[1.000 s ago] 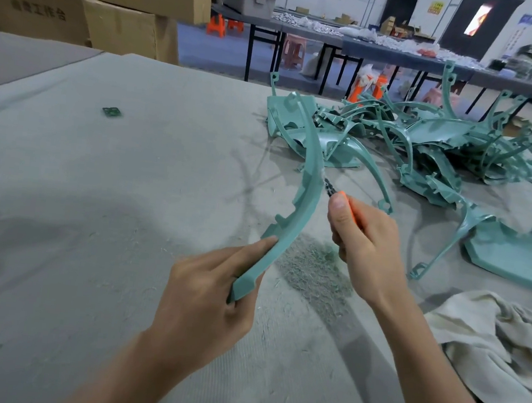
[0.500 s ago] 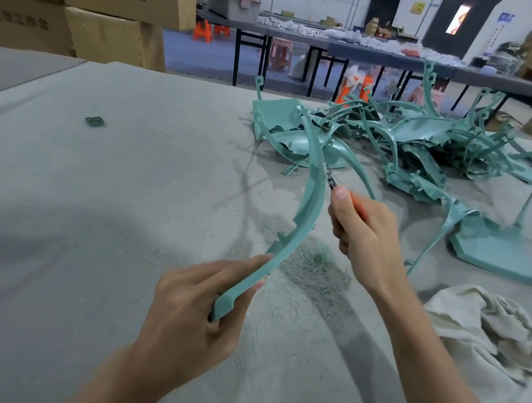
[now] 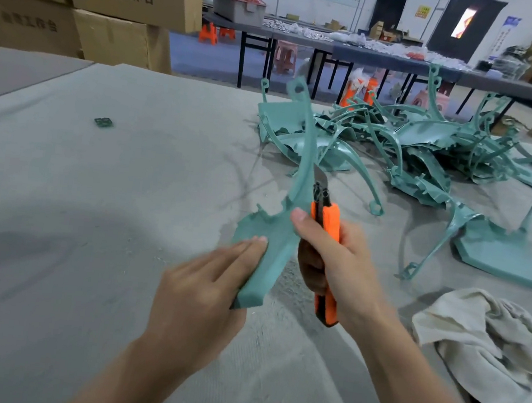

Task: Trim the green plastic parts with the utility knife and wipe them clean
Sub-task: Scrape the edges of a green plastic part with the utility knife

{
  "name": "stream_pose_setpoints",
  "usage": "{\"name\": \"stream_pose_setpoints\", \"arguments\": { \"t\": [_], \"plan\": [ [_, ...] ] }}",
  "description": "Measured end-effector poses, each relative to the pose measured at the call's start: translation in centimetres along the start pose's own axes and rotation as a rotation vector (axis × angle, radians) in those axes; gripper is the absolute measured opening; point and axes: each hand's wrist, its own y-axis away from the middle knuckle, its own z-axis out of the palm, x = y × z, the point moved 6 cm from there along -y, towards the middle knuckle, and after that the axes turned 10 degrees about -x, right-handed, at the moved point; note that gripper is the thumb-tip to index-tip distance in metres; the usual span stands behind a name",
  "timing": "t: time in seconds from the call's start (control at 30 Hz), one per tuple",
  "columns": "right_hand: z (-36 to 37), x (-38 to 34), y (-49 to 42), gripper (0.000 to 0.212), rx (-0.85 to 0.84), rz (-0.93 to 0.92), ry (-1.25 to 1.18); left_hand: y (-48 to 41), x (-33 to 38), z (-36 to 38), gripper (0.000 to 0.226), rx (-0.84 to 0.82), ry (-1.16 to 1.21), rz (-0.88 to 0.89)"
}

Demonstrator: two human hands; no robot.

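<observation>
My left hand (image 3: 203,296) holds the wide lower end of a long curved green plastic part (image 3: 283,222), which rises above the table to a tip with a hole. My right hand (image 3: 342,267) grips an orange utility knife (image 3: 327,239). Its blade lies against the part's right edge at mid-length, and my right thumb presses on the part's face. A pile of green parts (image 3: 425,148) lies at the back right. A crumpled off-white cloth (image 3: 488,346) lies at the lower right.
The grey felt-covered table (image 3: 94,217) carries fine green shavings (image 3: 286,284) under my hands and a small green scrap (image 3: 104,121) at the left. Cardboard boxes (image 3: 114,8) stand beyond the far left edge. More tables stand behind.
The part has been turned so its broad face shows. My right hand has dropped lower along the part's edge, and the knife's orange handle is now in full view.
</observation>
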Motion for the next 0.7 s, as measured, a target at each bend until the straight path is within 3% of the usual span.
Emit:
{"name": "stream_pose_setpoints", "arguments": {
  "t": [0.1,0.17,0.23,0.33,0.4,0.47,0.6,0.7],
  "plan": [
    [-0.1,0.0,0.1,0.039,0.018,-0.033,-0.146,-0.2,-0.1,-0.1,0.035,-0.100,0.174,0.051],
    [-0.6,-0.2,0.3,0.040,0.039,-0.050,-0.189,-0.6,-0.2,-0.1,0.065,-0.206,0.500,0.089],
    [-0.6,-0.4,0.5,0.039,0.013,-0.047,-0.163,-0.9,-1.0,-0.6,0.072,-0.172,0.752,-0.004],
    [1.0,-0.3,0.8,0.040,-0.085,-0.008,-0.110,-1.1,-3.9,-0.5,0.057,-0.009,0.755,-0.378],
    [2.7,0.0,1.0,0.041,-0.158,-0.001,-0.065,-1.1,-5.1,0.5,0.037,-0.075,0.759,-0.524],
    [4.4,0.3,1.1,0.039,-0.206,0.001,-0.055,-1.2,-5.3,1.3,0.029,-0.152,0.808,-0.552],
    [5.9,0.0,1.3,0.036,-0.273,-0.034,-0.038,-1.3,-4.4,1.8,0.045,-0.196,1.062,-0.556],
    [4.2,-0.8,1.0,0.053,-0.139,-0.130,0.130,-1.2,-4.4,2.0,0.050,-0.215,1.059,-0.581]
  ]
}}
